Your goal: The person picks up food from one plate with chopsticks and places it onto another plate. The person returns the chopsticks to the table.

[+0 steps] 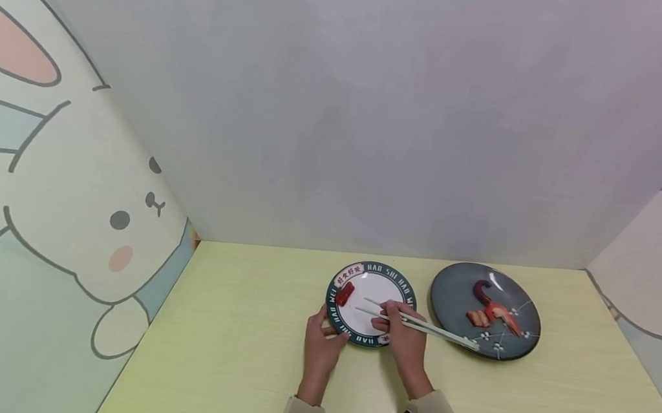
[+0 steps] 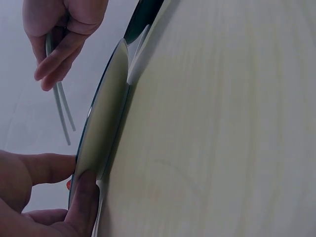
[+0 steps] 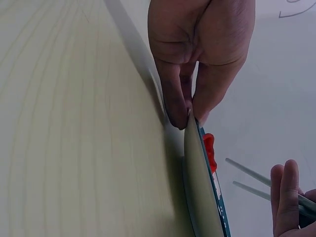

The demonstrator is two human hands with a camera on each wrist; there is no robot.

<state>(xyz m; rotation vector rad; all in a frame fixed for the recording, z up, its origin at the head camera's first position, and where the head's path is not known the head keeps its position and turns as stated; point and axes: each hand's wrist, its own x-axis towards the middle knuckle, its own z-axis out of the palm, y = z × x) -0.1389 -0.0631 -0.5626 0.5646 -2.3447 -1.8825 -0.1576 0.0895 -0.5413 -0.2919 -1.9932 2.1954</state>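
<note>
My left hand [image 1: 322, 348] grips the near left rim of a small white plate [image 1: 365, 326] with a dark green lettered border. In the left wrist view, its thumb [image 2: 52, 168] lies at the upper edge and a finger [image 2: 84, 205] presses underneath. A glossy red food piece [image 1: 345, 294] lies on the plate's left side. My right hand [image 1: 404, 342] holds a pair of pale green chopsticks [image 1: 443, 334] over the plate. Their tips are slightly spread, with nothing between them, and point toward the red piece. In the right wrist view, the chopsticks [image 3: 249, 173] stand apart from the plate's surface.
To the right stands a larger dark grey plate [image 1: 449, 300] with a flower pattern. On it lie a dark red curled tentacle [image 1: 480, 291], a red and white shrimp-like piece [image 1: 503, 316] and a striped brown meat slice [image 1: 478, 318]. Walls enclose the pale wooden table [image 1: 239, 329].
</note>
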